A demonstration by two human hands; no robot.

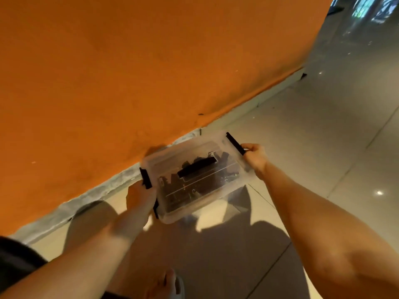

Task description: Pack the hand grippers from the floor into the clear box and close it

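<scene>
The clear box (166,167) is up off the floor, held between both hands, its lid on top with a black carry handle (196,167) across the middle. Dark hand grippers (185,190) show through the plastic inside. My left hand (140,197) grips the box's left end at the black latch (146,178). My right hand (255,157) grips the right end, fingers curled by the other black latch (235,143). Whether the latches are snapped down I cannot tell.
An orange wall (129,72) with a grey skirting (86,197) runs diagonally just behind the box. Glossy tiled floor (323,137) spreads to the right. My foot (166,283) shows at the bottom edge, below the box.
</scene>
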